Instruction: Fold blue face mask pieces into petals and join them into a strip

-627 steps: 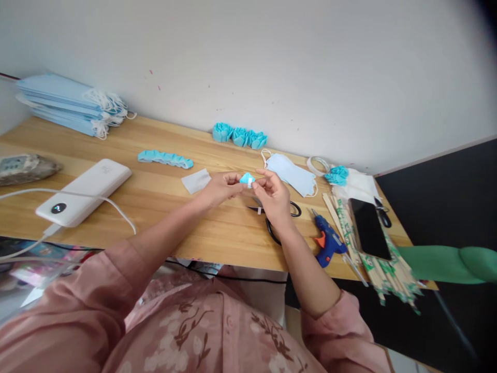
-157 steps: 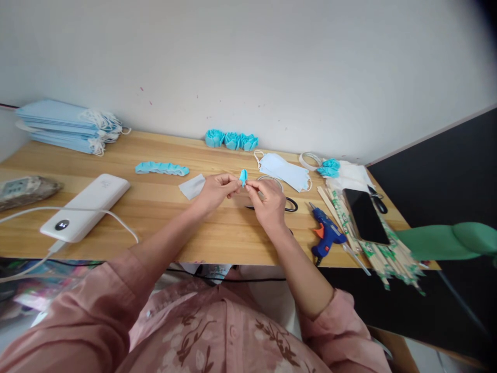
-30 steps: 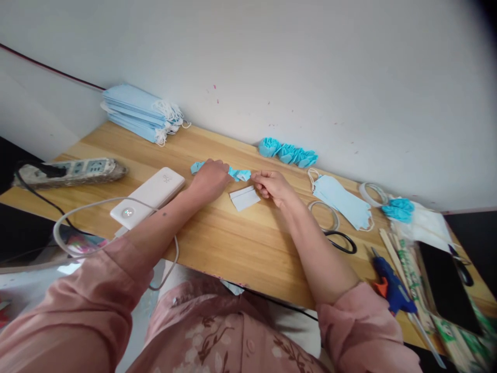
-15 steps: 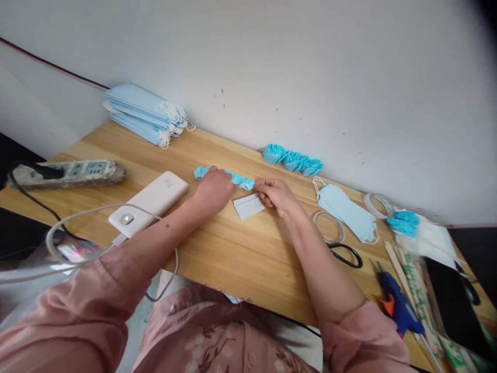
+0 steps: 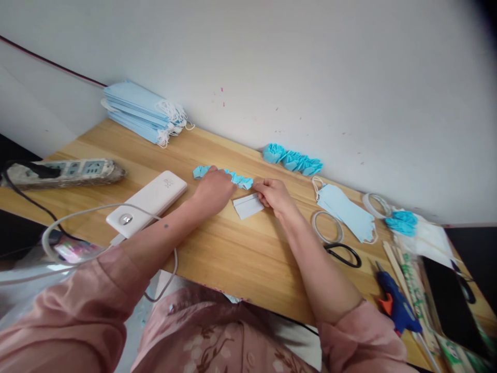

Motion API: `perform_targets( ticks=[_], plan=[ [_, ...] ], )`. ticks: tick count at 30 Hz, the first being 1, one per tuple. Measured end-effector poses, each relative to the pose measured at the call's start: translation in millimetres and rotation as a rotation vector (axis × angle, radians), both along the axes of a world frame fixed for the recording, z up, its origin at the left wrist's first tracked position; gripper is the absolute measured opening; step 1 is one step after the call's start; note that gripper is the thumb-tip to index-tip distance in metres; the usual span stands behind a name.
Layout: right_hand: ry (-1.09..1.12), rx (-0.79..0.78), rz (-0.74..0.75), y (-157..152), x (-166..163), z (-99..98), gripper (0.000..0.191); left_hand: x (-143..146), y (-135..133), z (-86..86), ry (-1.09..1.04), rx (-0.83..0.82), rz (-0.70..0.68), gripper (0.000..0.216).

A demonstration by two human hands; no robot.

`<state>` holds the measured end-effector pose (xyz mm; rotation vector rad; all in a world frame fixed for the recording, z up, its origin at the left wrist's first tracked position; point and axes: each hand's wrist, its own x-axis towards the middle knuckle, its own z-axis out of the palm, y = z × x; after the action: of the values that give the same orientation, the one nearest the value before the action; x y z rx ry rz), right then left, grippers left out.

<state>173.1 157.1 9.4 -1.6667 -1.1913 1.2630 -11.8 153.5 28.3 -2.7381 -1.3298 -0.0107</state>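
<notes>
My left hand (image 5: 213,189) rests knuckles-up on a ruffled light-blue strip (image 5: 240,180) lying on the wooden table (image 5: 240,248); its fingers curl over the strip's middle. My right hand (image 5: 274,196) sits just right of the strip's end with fingers pinched together at it. A small white folded piece (image 5: 247,206) lies between and just in front of both hands.
A stack of blue face masks (image 5: 140,111) and blue rosettes (image 5: 292,158) lie by the wall. A white power bank (image 5: 148,203) with cable and a power strip (image 5: 66,173) are left. Right: loose masks (image 5: 344,211), tape ring (image 5: 326,227), scissors (image 5: 345,254), glue gun (image 5: 396,303), phone (image 5: 450,304), sticks.
Since five seconds ago both hands have moved from holding a small blue piece in the air to the ruffled strip on the table. In the last second they barely shifted.
</notes>
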Motion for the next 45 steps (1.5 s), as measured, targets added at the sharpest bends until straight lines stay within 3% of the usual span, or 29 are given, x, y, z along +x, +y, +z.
perform_targets(
  ticks=[10, 25, 37, 45],
  plan=[
    [-0.139, 0.107, 0.061, 1, 4, -10.5, 0.019, -1, 2, -0.8, 0.024, 0.006, -0.019, 0.025],
    [-0.138, 0.077, 0.115, 4, 6, -8.7, 0.018, -7, 3, -0.3, 0.025, 0.006, -0.035, 0.027],
    [0.165, -0.042, 0.099, 1, 12, 8.3, 0.016, -8, 2, 2.1, 0.005, -0.026, -0.026, 0.03],
    [0.074, -0.015, 0.102, 1, 6, 4.8, 0.021, -6, 1, 2.2, -0.006, -0.039, -0.019, 0.03]
  ],
)
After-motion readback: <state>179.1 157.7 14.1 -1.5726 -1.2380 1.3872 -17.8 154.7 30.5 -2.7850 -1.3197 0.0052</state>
